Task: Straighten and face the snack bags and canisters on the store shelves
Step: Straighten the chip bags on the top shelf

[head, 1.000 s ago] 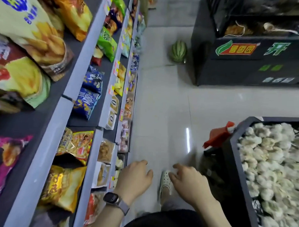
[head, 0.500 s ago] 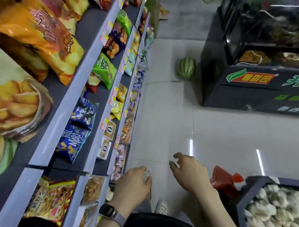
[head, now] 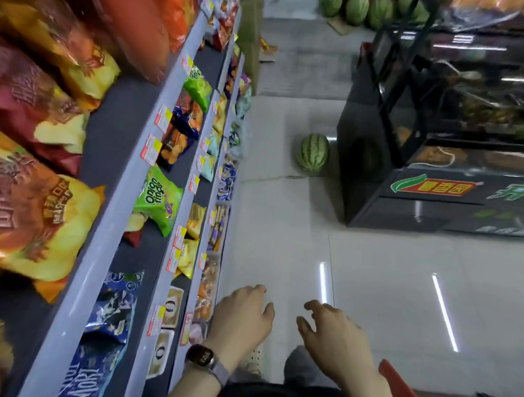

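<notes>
Grey store shelves [head: 126,174] run along the left, stocked with snack bags. Large orange and yellow chip bags [head: 35,215] fill the top tier. Below it lie a green onion-rings bag [head: 158,199] and blue bags [head: 115,306]. Lower tiers hold small yellow bags [head: 189,255] and cream boxes [head: 172,305]. My left hand [head: 243,317], with a watch on its wrist, hangs beside the lowest shelf edge, fingers loosely curled and holding nothing. To its right my right hand [head: 333,333] hovers over the floor, likewise relaxed and empty.
A black display case [head: 406,162] stands across the aisle on the right. A watermelon [head: 313,152] sits on the pale tiled floor beside it, and several more lie at the far end. A red object [head: 396,384] shows at the bottom right.
The view has tilted up along the aisle; the garlic crate has left the frame and higher shelf tiers have come in. Both hands stay low, empty and side by side.
</notes>
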The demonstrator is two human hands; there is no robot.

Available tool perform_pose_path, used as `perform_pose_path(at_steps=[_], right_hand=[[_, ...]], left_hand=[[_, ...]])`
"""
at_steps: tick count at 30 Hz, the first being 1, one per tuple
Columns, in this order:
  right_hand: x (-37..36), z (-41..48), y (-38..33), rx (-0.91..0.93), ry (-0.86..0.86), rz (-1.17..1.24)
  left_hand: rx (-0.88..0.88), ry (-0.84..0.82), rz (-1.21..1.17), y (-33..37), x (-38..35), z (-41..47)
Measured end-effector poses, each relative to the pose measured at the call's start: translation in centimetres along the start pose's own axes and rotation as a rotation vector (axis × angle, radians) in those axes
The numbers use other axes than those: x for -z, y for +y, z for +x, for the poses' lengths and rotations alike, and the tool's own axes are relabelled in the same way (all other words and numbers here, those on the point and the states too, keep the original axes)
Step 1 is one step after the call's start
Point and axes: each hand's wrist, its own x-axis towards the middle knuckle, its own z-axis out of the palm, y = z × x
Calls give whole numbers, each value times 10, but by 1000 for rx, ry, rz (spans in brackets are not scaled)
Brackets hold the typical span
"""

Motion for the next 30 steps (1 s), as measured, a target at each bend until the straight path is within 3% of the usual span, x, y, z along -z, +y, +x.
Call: perform_pose_path(at_steps=[9, 18, 30], right_hand=[[65, 119, 16, -37, 12, 15], [184, 268, 42, 50, 107, -56], [266, 426, 7, 167, 92, -78]], left_hand=[[-4, 9, 17, 40, 69, 136], [55, 40, 1, 113, 135, 254], [183, 60, -74, 131, 191, 367]])
